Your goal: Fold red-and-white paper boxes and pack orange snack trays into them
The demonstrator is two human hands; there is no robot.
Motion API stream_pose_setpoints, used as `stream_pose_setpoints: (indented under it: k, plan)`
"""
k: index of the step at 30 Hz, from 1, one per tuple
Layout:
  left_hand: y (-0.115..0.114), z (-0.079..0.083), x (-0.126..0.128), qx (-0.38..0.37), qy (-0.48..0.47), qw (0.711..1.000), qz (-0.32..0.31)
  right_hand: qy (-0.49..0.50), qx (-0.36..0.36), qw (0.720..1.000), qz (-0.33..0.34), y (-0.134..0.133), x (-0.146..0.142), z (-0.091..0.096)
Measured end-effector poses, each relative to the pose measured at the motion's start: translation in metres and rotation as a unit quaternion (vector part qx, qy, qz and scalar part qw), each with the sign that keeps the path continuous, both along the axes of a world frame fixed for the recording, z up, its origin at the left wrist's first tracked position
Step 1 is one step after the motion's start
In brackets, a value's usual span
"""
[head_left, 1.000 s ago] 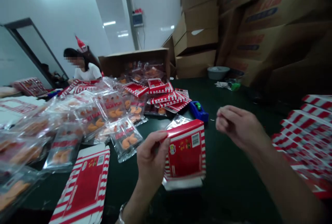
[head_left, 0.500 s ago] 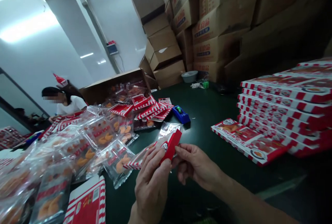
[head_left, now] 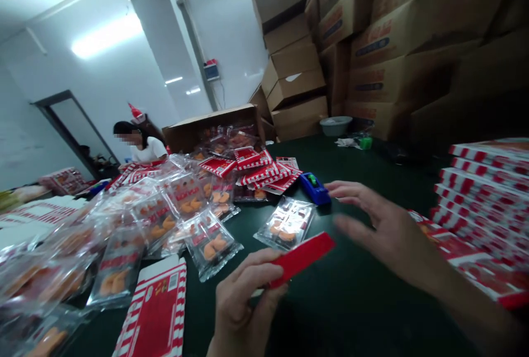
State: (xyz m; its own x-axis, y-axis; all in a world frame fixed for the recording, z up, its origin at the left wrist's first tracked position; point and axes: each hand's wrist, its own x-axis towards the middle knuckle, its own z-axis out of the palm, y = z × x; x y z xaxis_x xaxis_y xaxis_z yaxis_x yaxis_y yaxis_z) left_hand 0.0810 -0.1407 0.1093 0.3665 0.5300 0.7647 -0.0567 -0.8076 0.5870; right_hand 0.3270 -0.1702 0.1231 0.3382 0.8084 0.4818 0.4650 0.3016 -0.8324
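In the head view, my left hand (head_left: 248,296) is closed around a small red carton (head_left: 306,255), which I see nearly edge-on and tilted up to the right. My right hand (head_left: 384,230) is apart from the carton, slightly blurred, with its fingers spread and nothing in them. Its fingertips come close to a blue tape dispenser (head_left: 314,188) on the dark green table. Just behind the carton lies a clear plastic packet (head_left: 285,223) with orange pieces inside. A flattened red-and-white carton (head_left: 152,310) rests left of my left hand.
Clear packets (head_left: 111,269) are heaped on the left. Several red cartons (head_left: 264,172) lie before an open cardboard box (head_left: 206,117). At right stands a stack of striped flat boxes (head_left: 483,197). A grey bowl (head_left: 336,125) is at the back; a person (head_left: 149,149) sits far left.
My right hand has let go of the carton and moved right and up towards the tape dispenser. My left hand has turned the carton edge-on. The whole view has shifted left.
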Motion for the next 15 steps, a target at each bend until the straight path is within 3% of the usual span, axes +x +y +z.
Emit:
stream_pose_setpoints:
  k: [2, 4, 6, 8, 10, 11, 12, 14, 15]
  plan:
    - [-0.003, 0.009, 0.006, 0.021, 0.053, 0.996, -0.067, -0.127, -0.038, 0.973, 0.189, -0.007, -0.018, 0.025]
    - [-0.006, 0.016, 0.013, 0.009, 0.1, 0.988, -0.121, -0.163, -0.124, 0.907, 0.367, -0.007, -0.038, 0.03]
    - [-0.002, 0.019, 0.014, -0.046, 0.13, 0.981, -0.134, -0.151, -0.198, 0.862, 0.442, 0.004, -0.049, 0.018]
    - [0.012, 0.015, -0.002, -0.094, 0.146, 0.98, -0.094, -0.107, -0.264, 0.849, 0.445, 0.026, -0.045, 0.001]
    - [0.033, 0.0, -0.042, -0.112, 0.155, 0.981, 0.037, -0.001, -0.328, 0.863, 0.385, 0.065, -0.034, -0.009]
    - [0.044, -0.012, -0.069, -0.116, 0.159, 0.971, 0.136, 0.073, -0.345, 0.876, 0.328, 0.092, -0.029, -0.008]
    - [0.054, -0.025, -0.099, -0.142, 0.164, 0.941, 0.259, 0.145, -0.34, 0.892, 0.259, 0.122, -0.026, -0.005]
    - [0.071, -0.056, -0.158, -0.203, 0.213, 0.822, 0.488, 0.237, -0.236, 0.935, 0.121, 0.19, -0.028, 0.011]
    - [0.078, -0.07, -0.184, -0.241, 0.256, 0.76, 0.546, 0.248, -0.176, 0.948, 0.093, 0.223, -0.033, 0.02]
